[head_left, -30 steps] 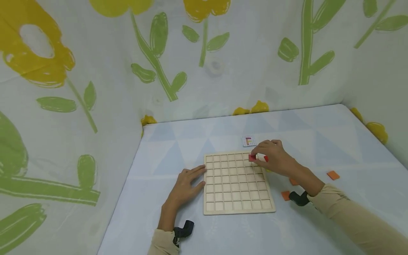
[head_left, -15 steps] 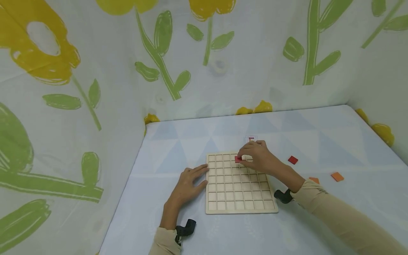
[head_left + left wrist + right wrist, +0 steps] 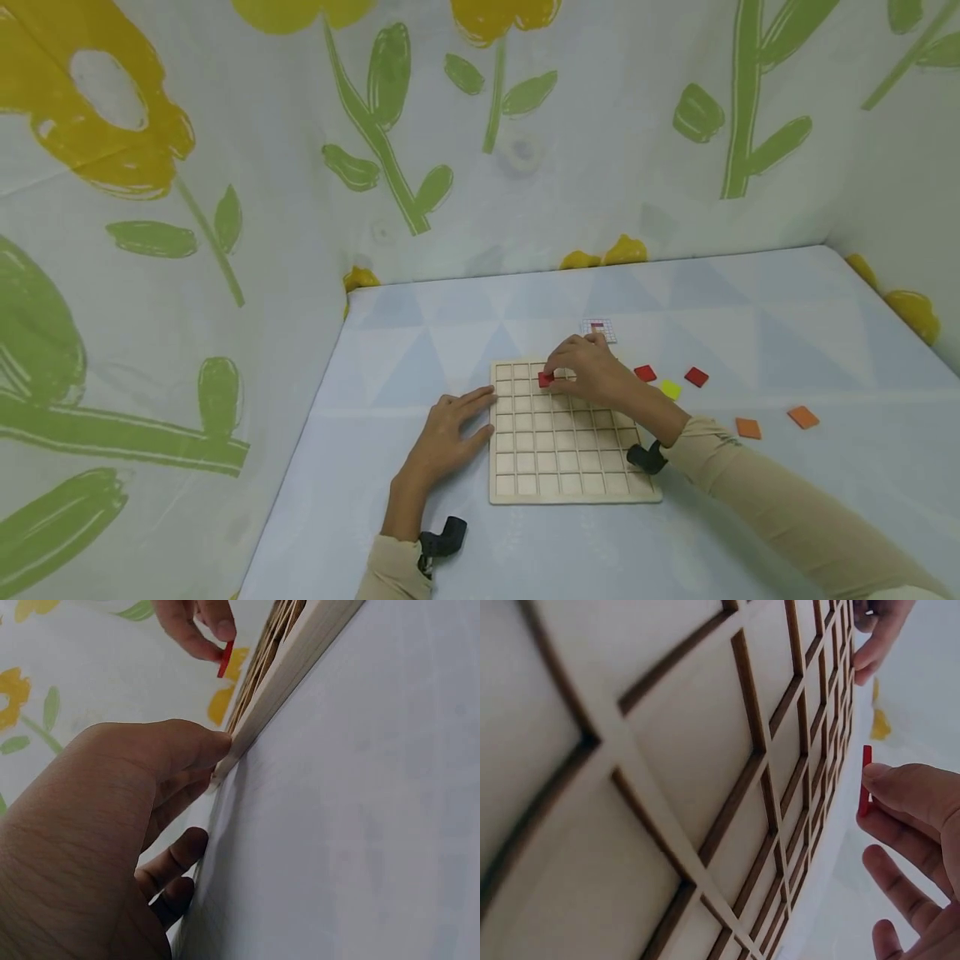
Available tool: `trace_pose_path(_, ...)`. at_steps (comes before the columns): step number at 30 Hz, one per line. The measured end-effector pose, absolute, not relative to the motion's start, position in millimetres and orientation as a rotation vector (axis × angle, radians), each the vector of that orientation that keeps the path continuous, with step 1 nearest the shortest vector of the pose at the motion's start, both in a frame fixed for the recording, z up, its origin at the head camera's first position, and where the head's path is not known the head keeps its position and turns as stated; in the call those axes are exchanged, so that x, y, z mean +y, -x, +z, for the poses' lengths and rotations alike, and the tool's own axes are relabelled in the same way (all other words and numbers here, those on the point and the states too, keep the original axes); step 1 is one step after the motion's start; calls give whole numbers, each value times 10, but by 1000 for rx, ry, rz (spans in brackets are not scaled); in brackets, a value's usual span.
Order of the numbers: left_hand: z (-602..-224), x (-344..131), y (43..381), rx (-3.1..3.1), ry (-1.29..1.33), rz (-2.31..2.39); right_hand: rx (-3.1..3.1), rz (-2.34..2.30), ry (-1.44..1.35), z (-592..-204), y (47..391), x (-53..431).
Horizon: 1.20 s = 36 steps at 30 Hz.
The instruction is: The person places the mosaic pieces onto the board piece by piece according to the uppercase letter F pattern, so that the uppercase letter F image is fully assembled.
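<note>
A: Where is the red tile [image 3: 545, 380]?

B: Just right of centre in the head view, over the upper left part of the wooden grid board [image 3: 573, 499], pinched between thumb and fingers of the right hand [image 3: 588, 372].

A: Which way does it lie?

B: The head view gives its red face, partly covered by fingers, so its long axis cannot be told there. The right wrist view shows it edge-on, a thin, nearly upright strip; in the left wrist view the strip leans, top to the right.

A: What else do those 2 add?

B: A gap between tile and board, which the head view does not reveal.

A: And the left hand [image 3: 446, 433]?

B: Thumb and fingers apart, touching the board's left edge.
</note>
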<state>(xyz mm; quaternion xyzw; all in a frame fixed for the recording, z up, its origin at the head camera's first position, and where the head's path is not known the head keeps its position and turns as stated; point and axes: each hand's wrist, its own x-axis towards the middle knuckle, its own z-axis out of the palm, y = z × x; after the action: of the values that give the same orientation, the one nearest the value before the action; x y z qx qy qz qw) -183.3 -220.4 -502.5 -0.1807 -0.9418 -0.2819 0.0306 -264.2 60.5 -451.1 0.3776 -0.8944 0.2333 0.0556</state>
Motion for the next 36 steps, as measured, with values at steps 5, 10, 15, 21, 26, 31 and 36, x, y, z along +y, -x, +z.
trace_pose_path(5,-5026,-2202,1812,-2902,552,-871,-2774,668,-1115,-4596,2657,526)
trace_pose_path(10,-5044,-2183,1812,-2886,571,-893,-2835,622,-1094,-4630,2634,474)
trace_pose_path(15,-5053,-2148,1811,-2887,597,-891,-2818,542,-1112,-4628,2618,491)
trace_pose_path(21,-5032,-2134,1824,-2901,580,-855,-2805,493,-1113,-4594,2618,515)
trace_pose_path(26,-5033,-2137,1840,-2896,573,-864,-2779,487,-1138,-4594,2631,528)
trace_pose_path(31,-5043,-2153,1838,-2875,585,-867,-2760,517,-1173,-4596,2647,528)
trace_pose_path(36,-5044,-2183,1834,-2878,564,-868,-2728,548,-1184,-4545,2661,538)
